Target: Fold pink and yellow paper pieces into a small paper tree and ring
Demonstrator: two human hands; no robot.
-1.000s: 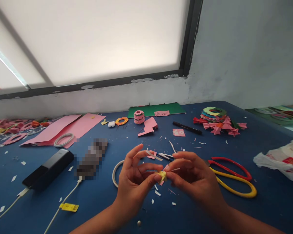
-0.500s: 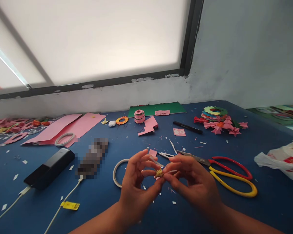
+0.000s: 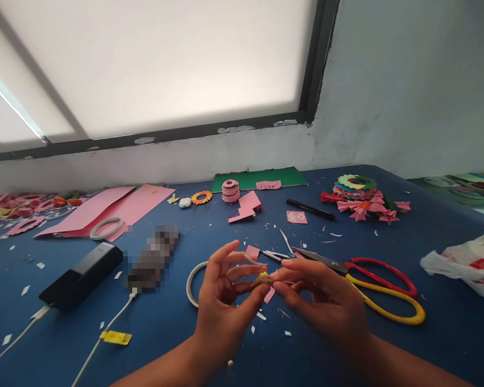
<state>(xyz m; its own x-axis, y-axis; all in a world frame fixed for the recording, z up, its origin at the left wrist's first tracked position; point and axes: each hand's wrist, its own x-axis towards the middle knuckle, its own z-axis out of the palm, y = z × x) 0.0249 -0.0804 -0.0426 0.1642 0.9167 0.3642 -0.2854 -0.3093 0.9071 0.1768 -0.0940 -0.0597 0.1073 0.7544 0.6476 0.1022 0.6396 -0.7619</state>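
Observation:
Between my fingertips, above the blue table, is a small yellow folded paper piece point(image 3: 263, 278). My left hand point(image 3: 229, 306) pinches it between thumb and fingers, and a thin pale strip point(image 3: 252, 260) sticks up beside those fingers. My right hand point(image 3: 325, 298) closes thumb and forefinger on the piece's right side; the exact grip is partly hidden. Scissors point(image 3: 381, 290) with one red and one yellow handle lie just beyond my right hand, blades partly covered. A roll of white tape point(image 3: 193, 285) lies left of my left hand, partly hidden by it.
Beyond stand a stack of pink scalloped paper rings point(image 3: 230, 191) and a black pen point(image 3: 310, 209). Pink paper sheets point(image 3: 145, 209) and a black power bank point(image 3: 83, 277) lie left. Paper flowers point(image 3: 373, 204) and a plastic bag point(image 3: 468, 263) are right. Paper scraps dot the table point(image 3: 161, 344).
My fingers have shifted slightly around the yellow piece, which now looks turned. More of a pink scrap shows beneath my hands.

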